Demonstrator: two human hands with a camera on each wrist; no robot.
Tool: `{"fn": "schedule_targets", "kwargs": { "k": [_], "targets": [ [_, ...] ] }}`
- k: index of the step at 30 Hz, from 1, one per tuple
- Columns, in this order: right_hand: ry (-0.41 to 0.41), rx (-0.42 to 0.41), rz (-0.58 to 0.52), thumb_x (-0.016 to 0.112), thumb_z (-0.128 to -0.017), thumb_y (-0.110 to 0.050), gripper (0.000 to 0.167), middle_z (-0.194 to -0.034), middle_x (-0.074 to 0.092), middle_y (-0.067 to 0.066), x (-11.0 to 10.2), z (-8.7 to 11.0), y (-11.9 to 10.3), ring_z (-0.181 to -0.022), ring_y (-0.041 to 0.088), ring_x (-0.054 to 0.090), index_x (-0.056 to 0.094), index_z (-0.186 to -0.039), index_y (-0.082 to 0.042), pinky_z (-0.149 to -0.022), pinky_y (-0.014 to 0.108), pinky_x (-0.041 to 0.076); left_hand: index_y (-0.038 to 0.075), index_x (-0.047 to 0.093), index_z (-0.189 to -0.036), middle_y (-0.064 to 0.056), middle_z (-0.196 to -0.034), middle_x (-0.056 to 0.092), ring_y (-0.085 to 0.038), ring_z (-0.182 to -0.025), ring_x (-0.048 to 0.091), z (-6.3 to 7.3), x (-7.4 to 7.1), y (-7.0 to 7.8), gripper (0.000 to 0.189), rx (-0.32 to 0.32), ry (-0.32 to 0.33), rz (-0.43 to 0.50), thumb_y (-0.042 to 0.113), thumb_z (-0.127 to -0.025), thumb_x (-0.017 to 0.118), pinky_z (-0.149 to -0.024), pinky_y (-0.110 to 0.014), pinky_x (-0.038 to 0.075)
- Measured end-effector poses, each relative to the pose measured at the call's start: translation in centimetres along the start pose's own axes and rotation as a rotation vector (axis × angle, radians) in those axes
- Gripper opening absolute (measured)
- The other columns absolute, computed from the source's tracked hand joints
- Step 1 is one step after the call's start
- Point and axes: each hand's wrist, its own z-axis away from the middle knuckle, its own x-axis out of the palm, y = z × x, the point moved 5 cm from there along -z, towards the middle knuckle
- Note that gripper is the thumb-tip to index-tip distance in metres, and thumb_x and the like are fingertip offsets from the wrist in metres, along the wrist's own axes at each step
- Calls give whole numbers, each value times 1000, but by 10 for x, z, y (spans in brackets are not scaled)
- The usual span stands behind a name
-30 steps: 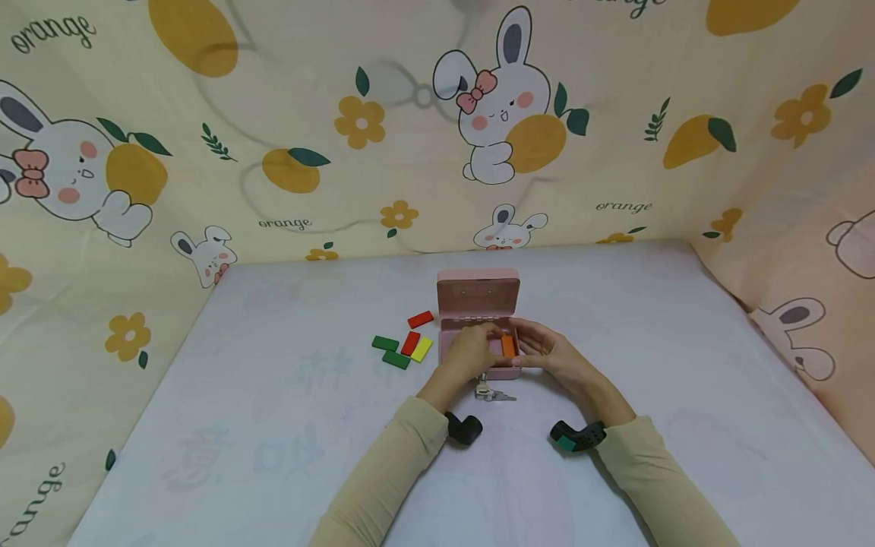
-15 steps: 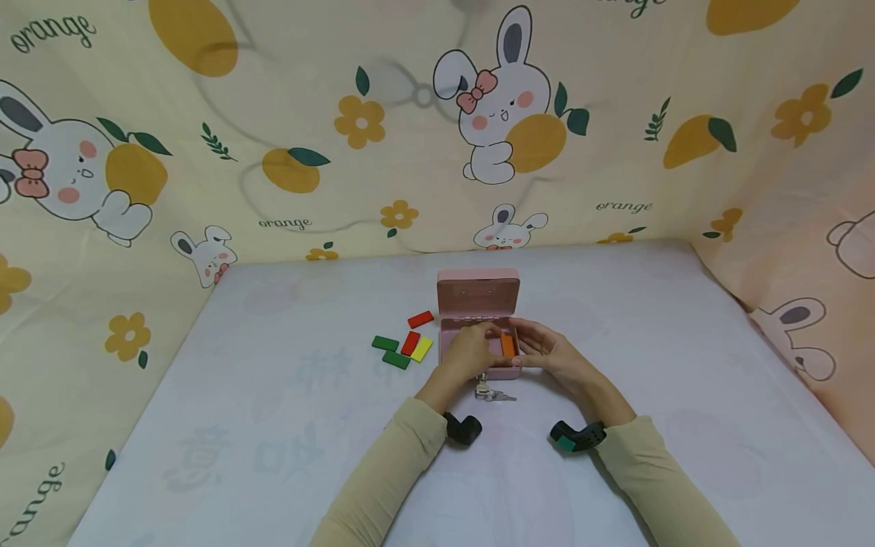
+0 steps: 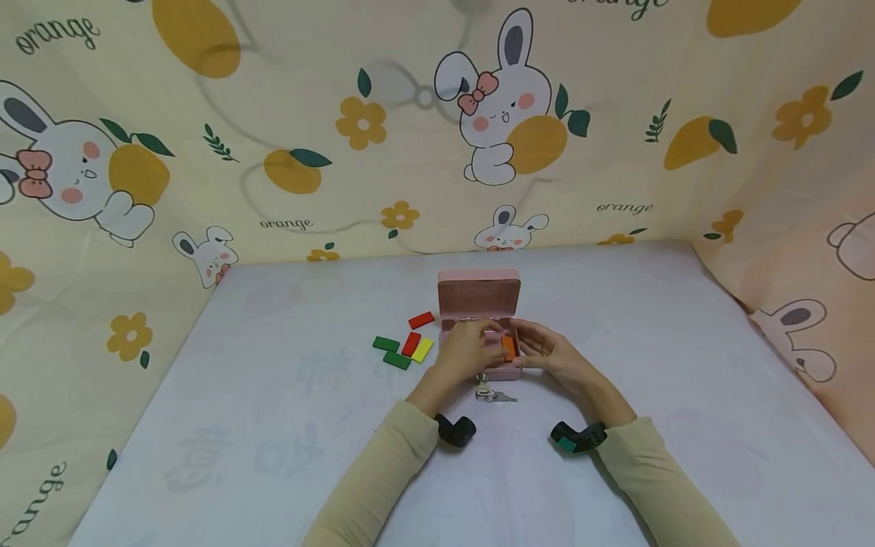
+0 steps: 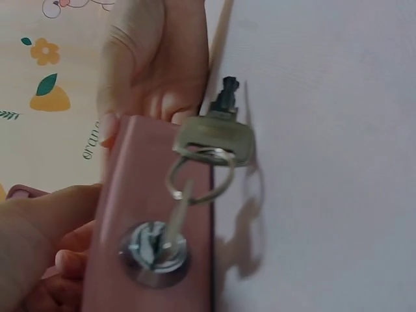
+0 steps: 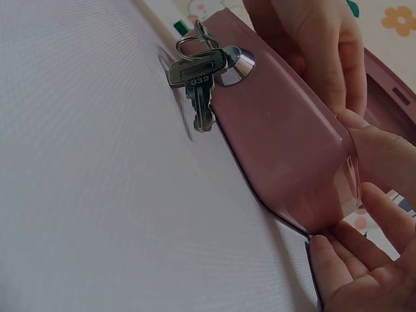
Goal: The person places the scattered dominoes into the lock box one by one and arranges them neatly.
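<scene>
A small pink cash box [image 3: 479,295] stands on the table with its lid raised. My left hand [image 3: 466,351] reaches down into it, fingers bent, next to an orange block [image 3: 509,349] lying at the right inside. The box's front wall [image 4: 156,195] hides those fingertips in the left wrist view, so I cannot tell whether they pinch anything. My right hand [image 3: 552,353] grips the box's right end, thumb at the rim and fingers against the outer side. From the front lock [image 5: 235,65] hang keys [image 5: 198,81] on a ring.
Left of the box lie several blocks: a red block [image 3: 421,320] farther back, another red one beside a yellow block [image 3: 422,350], and two green ones, including a green block [image 3: 386,344]. A patterned cloth [image 3: 424,152] rises behind the white tabletop [image 3: 287,395].
My left hand has drawn slightly left inside the box, its thumb moving away from the orange block. My right hand stays on the box's end.
</scene>
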Motion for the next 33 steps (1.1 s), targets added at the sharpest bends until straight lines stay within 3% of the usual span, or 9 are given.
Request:
{"fn": "schedule_targets", "kwargs": {
  "k": [6,16,21,33],
  "targets": [
    [6,13,23,70,-85,-8,77,-159,23,18,-1,1,1,-149,39,20,28,-150,-3,-112,30,29,16,67,-116,0,-72,49,-12,-70,46,5,-8,2,34,0,5,43,30,-86,72,-59,-19,33],
    [-11,-28,-5,69,-85,-6,76,-159,23,20,0,0,0,-147,41,21,28,-149,-1,-103,10,37,19,67,-118,3,-65,41,-12,-65,42,12,-19,3,35,16,25,37,32,-86,72,-56,-18,31],
    [-7,-24,-3,69,-86,-6,77,-159,23,21,0,0,1,-147,41,20,27,-150,0,-102,9,37,17,68,-116,2,-66,41,-12,-65,41,17,-22,-1,33,47,52,60,31,-86,72,-56,-19,29],
    [-11,-28,9,68,-87,-7,76,-159,21,21,-1,-1,1,-147,41,20,26,-150,0,-102,9,37,10,68,-114,2,-64,38,-11,-58,36,31,-30,-18,33,57,90,93,26,-86,72,-53,-19,25]
  ]
}}
